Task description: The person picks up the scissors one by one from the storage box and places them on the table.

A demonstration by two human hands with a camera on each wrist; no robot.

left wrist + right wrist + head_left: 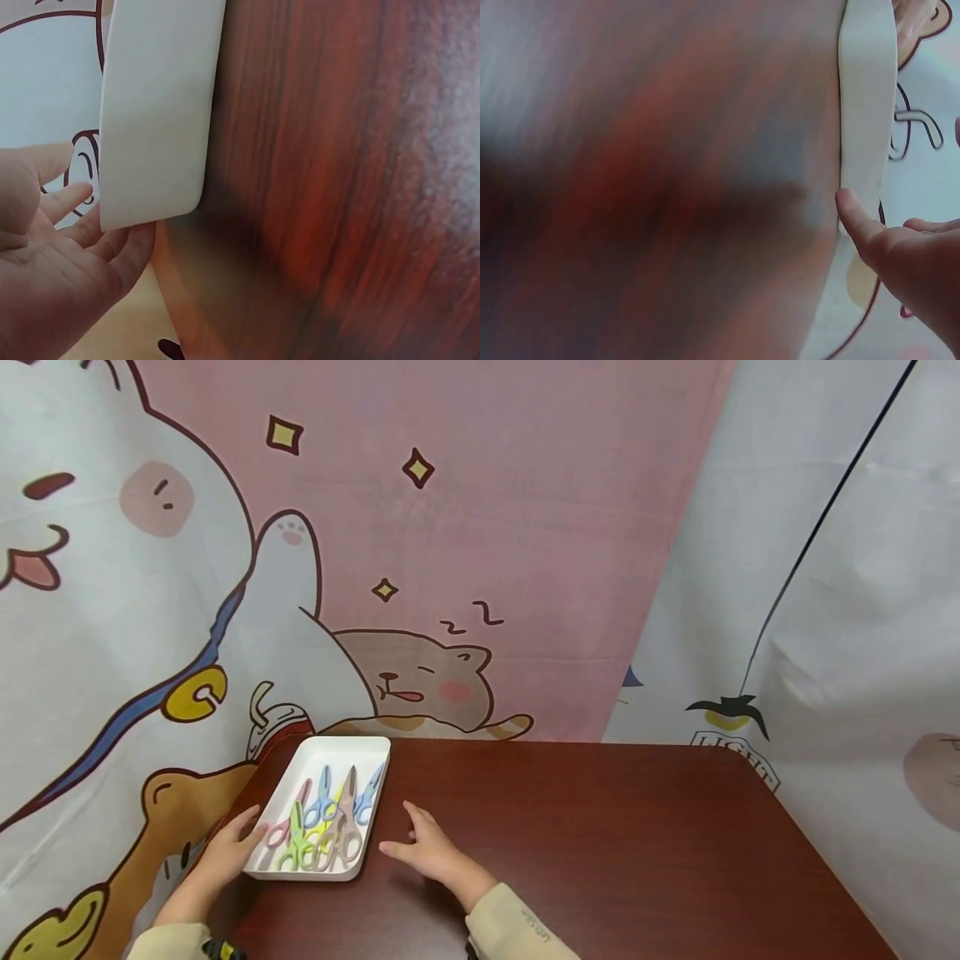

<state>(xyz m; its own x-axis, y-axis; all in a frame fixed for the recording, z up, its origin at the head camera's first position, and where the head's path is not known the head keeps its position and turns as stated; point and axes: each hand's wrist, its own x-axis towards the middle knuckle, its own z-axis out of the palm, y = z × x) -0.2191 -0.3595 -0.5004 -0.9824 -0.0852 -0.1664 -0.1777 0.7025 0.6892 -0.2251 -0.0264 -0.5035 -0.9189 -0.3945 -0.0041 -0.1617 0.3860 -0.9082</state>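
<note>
A white tray (315, 875) lies on the left part of the table, holding several children's scissors. Among them are grey-pink scissors (348, 814), green scissors (296, 835) and light blue scissors (322, 797); others are yellow and pink. My left hand (228, 852) is at the tray's near left side, its fingers loosely spread. In the left wrist view some of its fingertips pass behind the tray's corner; whether they touch cannot be told. To the right of the tray, my right hand (431, 847) is apart from it with fingers extended, holding nothing.
The dark red-brown wooden table (600, 852) extends to the right of the tray. Behind it hangs a pink and white cloth (540, 568) printed with cartoon animals. The table's left edge runs close beside the tray.
</note>
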